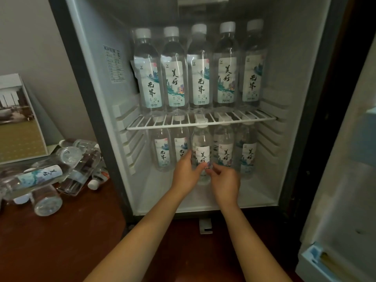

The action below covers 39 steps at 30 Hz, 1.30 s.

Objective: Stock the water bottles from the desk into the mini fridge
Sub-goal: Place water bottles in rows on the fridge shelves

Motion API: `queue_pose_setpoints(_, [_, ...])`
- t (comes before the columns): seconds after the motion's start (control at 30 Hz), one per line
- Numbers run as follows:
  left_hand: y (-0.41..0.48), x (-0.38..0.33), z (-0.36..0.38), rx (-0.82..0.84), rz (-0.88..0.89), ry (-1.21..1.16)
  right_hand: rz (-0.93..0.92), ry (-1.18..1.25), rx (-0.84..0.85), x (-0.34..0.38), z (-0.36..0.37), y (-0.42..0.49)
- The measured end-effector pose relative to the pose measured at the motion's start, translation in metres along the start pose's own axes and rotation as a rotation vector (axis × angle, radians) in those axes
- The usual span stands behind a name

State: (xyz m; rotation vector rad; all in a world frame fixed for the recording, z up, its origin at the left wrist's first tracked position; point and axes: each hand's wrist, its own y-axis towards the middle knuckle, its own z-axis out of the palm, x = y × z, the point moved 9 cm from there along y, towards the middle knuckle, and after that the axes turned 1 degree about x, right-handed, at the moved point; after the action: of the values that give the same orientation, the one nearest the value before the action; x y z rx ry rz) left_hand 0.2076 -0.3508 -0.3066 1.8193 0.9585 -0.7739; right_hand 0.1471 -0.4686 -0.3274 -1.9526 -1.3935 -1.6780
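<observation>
Both hands meet on one water bottle [202,154], standing upright, long axis vertical, mid-row on the mini fridge [254,192] floor under the wire shelf [162,126]. My left hand [186,173] wraps its left side, thumb across the front; my right hand [224,181] pinches its lower right. The bottle stands just beyond both hands, equally near each.

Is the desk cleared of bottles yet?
No: several bottles lie piled on the desk, left of the fridge.
</observation>
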Motion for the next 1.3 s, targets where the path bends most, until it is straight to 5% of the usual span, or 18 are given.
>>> queue_pose_setpoints(0.47, [0.002, 0.005, 0.003, 0.055, -0.046, 0.031, -0.014, -0.071, -0.024, 0.002, -0.002, -0.004])
queue_pose_setpoints(0.87, [-0.056, 0.021, -0.061, -0.098, -0.141, 0.002, -0.111, 0.049, 0.005, 0.046, -0.006, -0.028])
queue_pose_setpoints(1.3, [-0.151, 0.063, -0.221, -0.367, -0.164, 0.186, -0.065, 0.213, 0.756, 0.116, 0.123, -0.107])
